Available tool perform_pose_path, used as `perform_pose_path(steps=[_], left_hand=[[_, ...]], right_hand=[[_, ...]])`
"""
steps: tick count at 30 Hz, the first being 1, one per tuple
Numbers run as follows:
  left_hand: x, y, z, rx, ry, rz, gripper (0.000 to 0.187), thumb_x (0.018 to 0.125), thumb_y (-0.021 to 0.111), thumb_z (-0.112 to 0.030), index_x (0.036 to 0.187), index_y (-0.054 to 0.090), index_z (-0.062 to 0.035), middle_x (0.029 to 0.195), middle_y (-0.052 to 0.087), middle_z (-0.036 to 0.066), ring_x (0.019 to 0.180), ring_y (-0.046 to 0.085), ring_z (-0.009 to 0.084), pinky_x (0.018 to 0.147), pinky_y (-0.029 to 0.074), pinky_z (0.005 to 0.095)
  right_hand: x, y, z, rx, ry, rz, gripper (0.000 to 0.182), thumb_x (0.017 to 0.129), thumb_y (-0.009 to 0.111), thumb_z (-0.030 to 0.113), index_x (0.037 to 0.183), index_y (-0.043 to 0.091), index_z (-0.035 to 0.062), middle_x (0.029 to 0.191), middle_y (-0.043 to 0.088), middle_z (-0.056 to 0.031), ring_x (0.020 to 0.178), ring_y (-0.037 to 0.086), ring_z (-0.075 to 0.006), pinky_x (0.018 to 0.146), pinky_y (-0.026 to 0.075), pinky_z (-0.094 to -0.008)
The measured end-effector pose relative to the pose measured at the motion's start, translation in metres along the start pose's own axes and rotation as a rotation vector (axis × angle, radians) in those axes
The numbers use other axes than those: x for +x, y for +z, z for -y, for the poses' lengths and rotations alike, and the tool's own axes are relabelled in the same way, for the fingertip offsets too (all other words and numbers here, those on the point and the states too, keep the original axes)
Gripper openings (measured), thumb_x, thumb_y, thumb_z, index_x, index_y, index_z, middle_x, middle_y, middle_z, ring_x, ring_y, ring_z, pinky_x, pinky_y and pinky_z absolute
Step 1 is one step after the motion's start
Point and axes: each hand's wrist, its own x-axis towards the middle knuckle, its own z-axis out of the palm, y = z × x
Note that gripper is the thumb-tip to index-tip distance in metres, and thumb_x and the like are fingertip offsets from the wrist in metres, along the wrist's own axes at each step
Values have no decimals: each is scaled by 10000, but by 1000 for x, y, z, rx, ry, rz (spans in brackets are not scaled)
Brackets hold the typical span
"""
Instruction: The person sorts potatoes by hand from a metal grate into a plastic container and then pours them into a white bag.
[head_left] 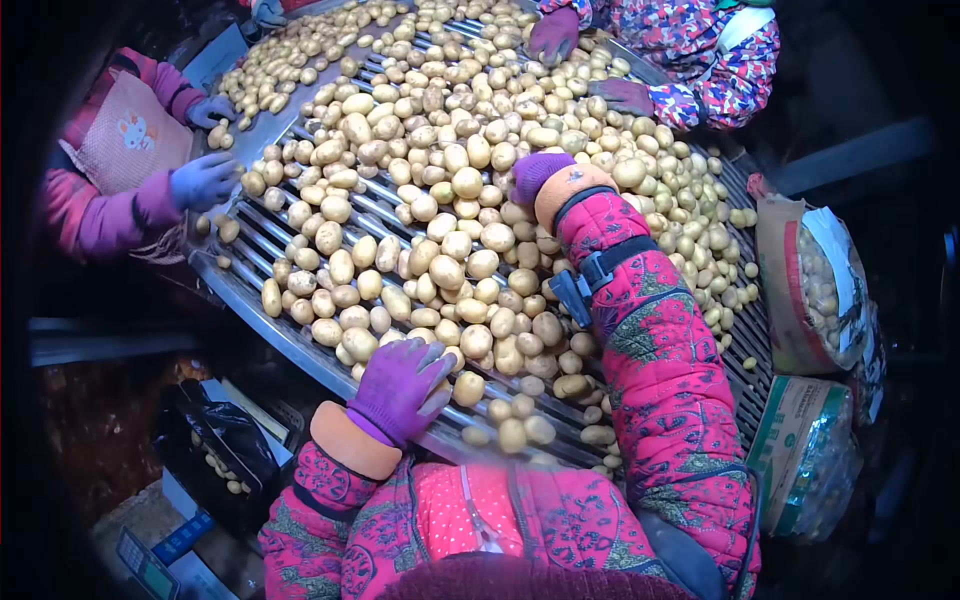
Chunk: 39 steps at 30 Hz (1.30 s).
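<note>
Potatoes [455,240] of mixed sizes cover a slatted metal table [262,222]. My left hand [400,385], in a purple glove, rests at the near rim with its fingers stretched apart against the closest potatoes. Farther out, my right hand [538,178], gloved in purple too, reaches down into the middle of the pile. Its fingers are mostly hidden by the hand and cuff, so I cannot see whether a potato is in them. Several potatoes [512,435] just in front of my body look blurred.
Co-workers' gloved hands [205,182] touch the left side; another person's hands [553,36] work at the far right. Filled potato bags [822,285] [803,455] stand along the right edge. Below left are a black bag [225,440] with potatoes and a scale display [147,567].
</note>
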Motion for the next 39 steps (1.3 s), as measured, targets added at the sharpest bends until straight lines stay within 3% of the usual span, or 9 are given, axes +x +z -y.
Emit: perform_pose_path(steps=[4, 10, 15, 19, 20, 26, 29, 33, 39], left_hand=[[-7, 1, 0, -51, -10, -23, 506, 763, 674, -275, 1214, 574, -66, 1165, 614, 143, 1053, 593, 330, 881, 471, 448], [-2, 4, -9, -1751, -648, -66, 569, 969, 537, -407, 1423, 389, -97, 1282, 577, 135, 1115, 608, 332, 887, 546, 404], [11, 39, -10, -2483, -644, -34, 472, 975, 486, -439, 1326, 465, -124, 1279, 552, 123, 1085, 590, 300, 899, 498, 430], [-3, 98, 15, -1320, -230, -298, 292, 1012, 375, -338, 1088, 537, -108, 1092, 585, 40, 1005, 590, 179, 851, 525, 343], [-21, 133, 50, -1679, -324, -332, 280, 1009, 371, -309, 1102, 525, -94, 1112, 575, 73, 1029, 577, 206, 880, 512, 365], [7, 41, 4, -1168, -271, -431, 372, 969, 420, -434, 1170, 526, -139, 1179, 562, 70, 1111, 552, 245, 881, 504, 425], [3, 25, 0, -2604, -651, -267, 571, 949, 374, -604, 1308, 481, -173, 1379, 497, 119, 1225, 502, 395, 902, 472, 539], [3, 30, 8, -2702, -727, -329, 637, 946, 358, -634, 1366, 452, -164, 1450, 434, 145, 1239, 475, 457, 892, 489, 581], [-7, 26, 11, -2743, -524, -401, 732, 932, 295, -685, 1398, 453, -143, 1494, 368, 180, 1339, 354, 479, 1014, 374, 662]], right_hand=[[-32, -9, 15, -37, -51, 111, 324, 777, 664, 342, 1003, 718, 115, 1011, 705, -138, 938, 681, -321, 806, 547, -427], [-120, -9, 34, 310, -215, -28, 261, 796, 665, 330, 984, 704, 154, 891, 692, -121, 823, 678, -316, 708, 542, -423], [-200, -2, 126, 640, -451, -269, 344, 811, 660, 365, 1100, 650, 180, 853, 629, -92, 739, 642, -311, 624, 507, -421], [-196, 18, 185, 678, -374, -590, 385, 812, 653, 348, 1117, 595, 120, 840, 575, -100, 750, 595, -298, 631, 472, -423], [-191, 16, 193, 720, -414, -635, 418, 804, 657, 336, 1120, 576, 75, 859, 561, -91, 780, 580, -289, 655, 464, -415], [-174, 4, 160, 949, -713, -787, 475, 786, 736, 238, 1192, 592, 38, 1081, 620, -145, 939, 615, -324, 803, 492, -419], [-130, 0, 70, 879, -247, -792, 365, 822, 706, 236, 1155, 653, 98, 1066, 672, -140, 970, 646, -292, 844, 504, -412], [-79, 49, -8, 580, 19, -363, 423, 846, 616, 464, 1179, 651, 205, 1078, 669, -124, 1033, 612, -338, 890, 486, -465], [-88, 71, 26, 160, -152, -560, 478, 790, 601, 562, 1148, 671, 254, 1058, 658, -32, 1017, 589, -261, 865, 421, -470]])
